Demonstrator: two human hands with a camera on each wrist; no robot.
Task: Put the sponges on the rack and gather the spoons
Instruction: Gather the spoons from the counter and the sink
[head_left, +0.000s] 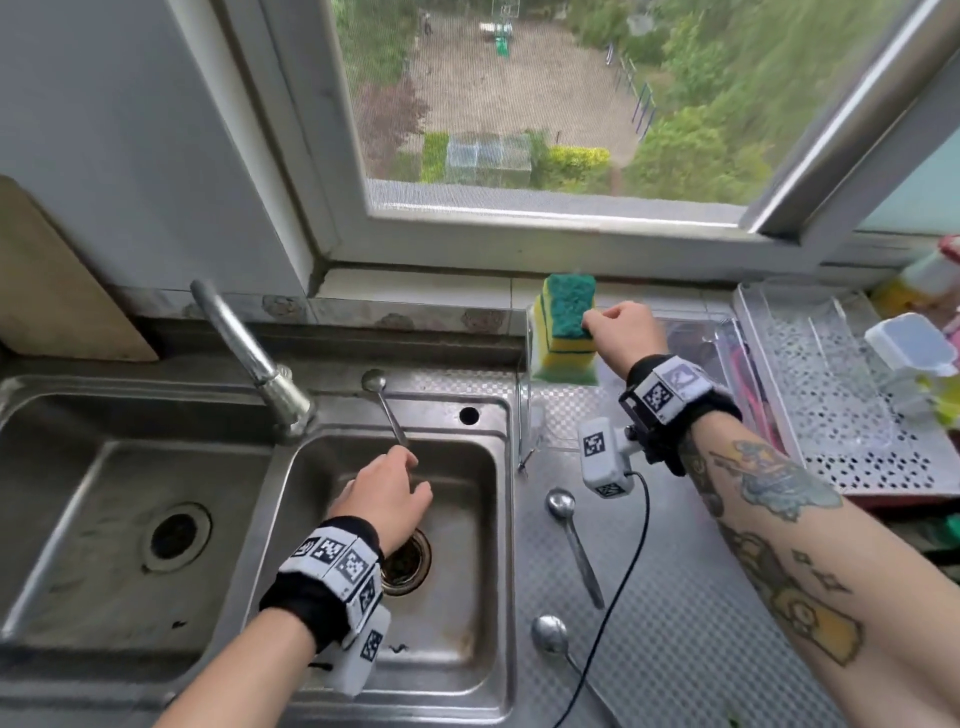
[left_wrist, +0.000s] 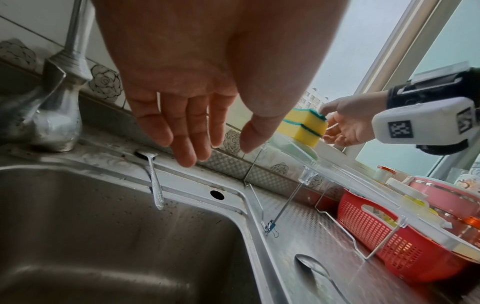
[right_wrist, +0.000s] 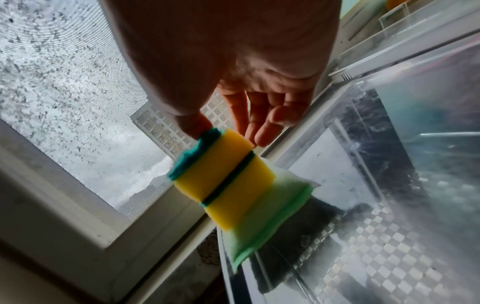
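Note:
Two yellow sponges (head_left: 566, 312) with green pads sit stacked on a paler green layer at the left end of a clear rack (head_left: 696, 332) under the window. My right hand (head_left: 618, 327) is beside the stack; its thumb touches the top green pad (right_wrist: 197, 148), and the fingers (right_wrist: 249, 127) hang relaxed past the sponges' end. One spoon (head_left: 387, 410) lies on the sink's back rim, handle hanging over the right basin. My left hand (head_left: 395, 483) hovers just in front of that handle, fingers (left_wrist: 182, 131) straight, clear of the spoon (left_wrist: 155, 185). Two more spoons (head_left: 574, 540) (head_left: 550, 634) lie on the counter.
A faucet (head_left: 249, 353) rises behind the divider between the two basins. A black cable (head_left: 623, 597) runs across the counter by the spoons. A red basket (left_wrist: 376, 226) stands under the rack (left_wrist: 337, 170), and a white perforated tray (head_left: 841, 415) with bottles is at far right.

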